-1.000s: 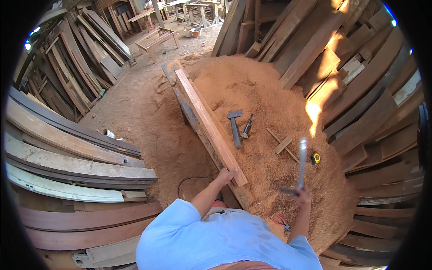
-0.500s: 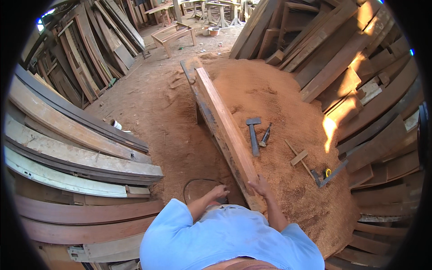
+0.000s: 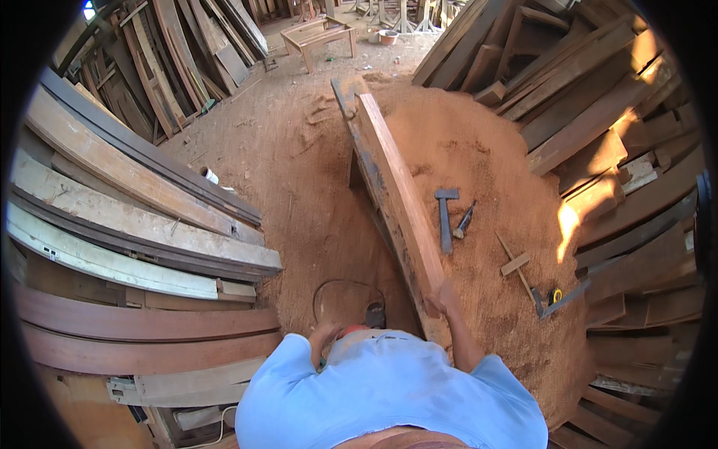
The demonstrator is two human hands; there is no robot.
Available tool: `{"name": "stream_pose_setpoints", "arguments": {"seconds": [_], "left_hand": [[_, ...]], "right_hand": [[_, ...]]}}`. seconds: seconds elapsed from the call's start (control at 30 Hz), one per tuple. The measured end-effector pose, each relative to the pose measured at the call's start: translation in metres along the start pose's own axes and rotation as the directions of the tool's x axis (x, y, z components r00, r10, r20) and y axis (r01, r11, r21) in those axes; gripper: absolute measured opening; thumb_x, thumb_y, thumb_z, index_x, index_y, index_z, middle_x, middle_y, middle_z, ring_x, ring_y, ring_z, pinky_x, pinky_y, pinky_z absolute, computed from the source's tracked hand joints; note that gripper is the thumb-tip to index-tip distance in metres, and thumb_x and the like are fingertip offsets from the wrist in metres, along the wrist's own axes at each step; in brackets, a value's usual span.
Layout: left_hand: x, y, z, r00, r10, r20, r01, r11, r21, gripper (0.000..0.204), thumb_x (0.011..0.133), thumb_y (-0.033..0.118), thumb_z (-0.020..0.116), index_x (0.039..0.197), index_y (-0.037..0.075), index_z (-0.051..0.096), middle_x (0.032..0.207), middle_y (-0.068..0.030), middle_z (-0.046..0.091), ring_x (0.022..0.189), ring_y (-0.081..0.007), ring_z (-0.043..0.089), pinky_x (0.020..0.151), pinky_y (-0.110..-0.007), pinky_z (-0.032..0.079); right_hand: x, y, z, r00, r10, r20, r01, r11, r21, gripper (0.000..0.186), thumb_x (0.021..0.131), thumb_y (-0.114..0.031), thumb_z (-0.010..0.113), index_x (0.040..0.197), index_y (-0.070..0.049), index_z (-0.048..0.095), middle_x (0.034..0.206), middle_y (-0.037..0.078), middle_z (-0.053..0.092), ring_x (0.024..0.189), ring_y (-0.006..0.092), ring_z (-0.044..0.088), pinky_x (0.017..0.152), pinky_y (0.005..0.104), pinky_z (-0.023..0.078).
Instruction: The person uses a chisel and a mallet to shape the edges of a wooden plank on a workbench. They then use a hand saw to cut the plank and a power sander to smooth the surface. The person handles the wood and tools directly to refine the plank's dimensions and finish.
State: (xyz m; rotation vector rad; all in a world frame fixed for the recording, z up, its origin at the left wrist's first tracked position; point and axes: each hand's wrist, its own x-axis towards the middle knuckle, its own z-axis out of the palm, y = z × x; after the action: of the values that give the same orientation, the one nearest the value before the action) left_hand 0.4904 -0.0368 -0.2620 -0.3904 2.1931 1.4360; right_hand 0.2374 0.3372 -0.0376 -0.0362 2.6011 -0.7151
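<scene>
Plank likely heavy, stiff — right hand clamped on its near end; best taken at both edges. Left hand low beside it — grip unreadable.

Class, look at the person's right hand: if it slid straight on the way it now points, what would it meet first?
The right hand rests on the long plank, pointing up along it; it would probably just run along that plank.
</scene>
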Motion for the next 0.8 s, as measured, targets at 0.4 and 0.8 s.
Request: {"name": "stream_pose_setpoints", "arguments": {"seconds": [0.4, 0.8], "left_hand": [[-0.009, 0.221, 0.057, 1.000, -0.009, 0.014, 0.017, 0.503, -0.864, 0.099, 0.082, 0.059, 0.077, 0.151, 0.001, 0.037, 0.126, -0.0197, 0.065, 0.117, -0.0328, 0.066, 0.094, -0.045, 0.056], [-0.070, 0.234, 0.066, 0.930, -0.225, -0.291, 0.077, 0.892, -0.446, 0.074, 0.080, 0.031, 0.085, 0.132, -0.005, 0.046, 0.117, -0.0219, 0.067, 0.106, -0.0296, 0.068, 0.089, -0.043, 0.057]], "right_hand": [[-0.044, 0.020, 0.054, 0.794, -0.357, 0.492, -0.239, 0.560, 0.793, 0.070, 0.078, -0.026, 0.083, 0.135, 0.005, 0.057, 0.115, 0.016, 0.071, 0.099, 0.0229, 0.070, 0.086, 0.0364, 0.056], [-0.092, 0.032, 0.068, 0.763, -0.340, 0.550, 0.120, 0.911, 0.395, 0.049, 0.090, -0.026, 0.069, 0.125, 0.007, 0.065, 0.110, 0.019, 0.073, 0.095, 0.0243, 0.071, 0.084, 0.0365, 0.057]]}}
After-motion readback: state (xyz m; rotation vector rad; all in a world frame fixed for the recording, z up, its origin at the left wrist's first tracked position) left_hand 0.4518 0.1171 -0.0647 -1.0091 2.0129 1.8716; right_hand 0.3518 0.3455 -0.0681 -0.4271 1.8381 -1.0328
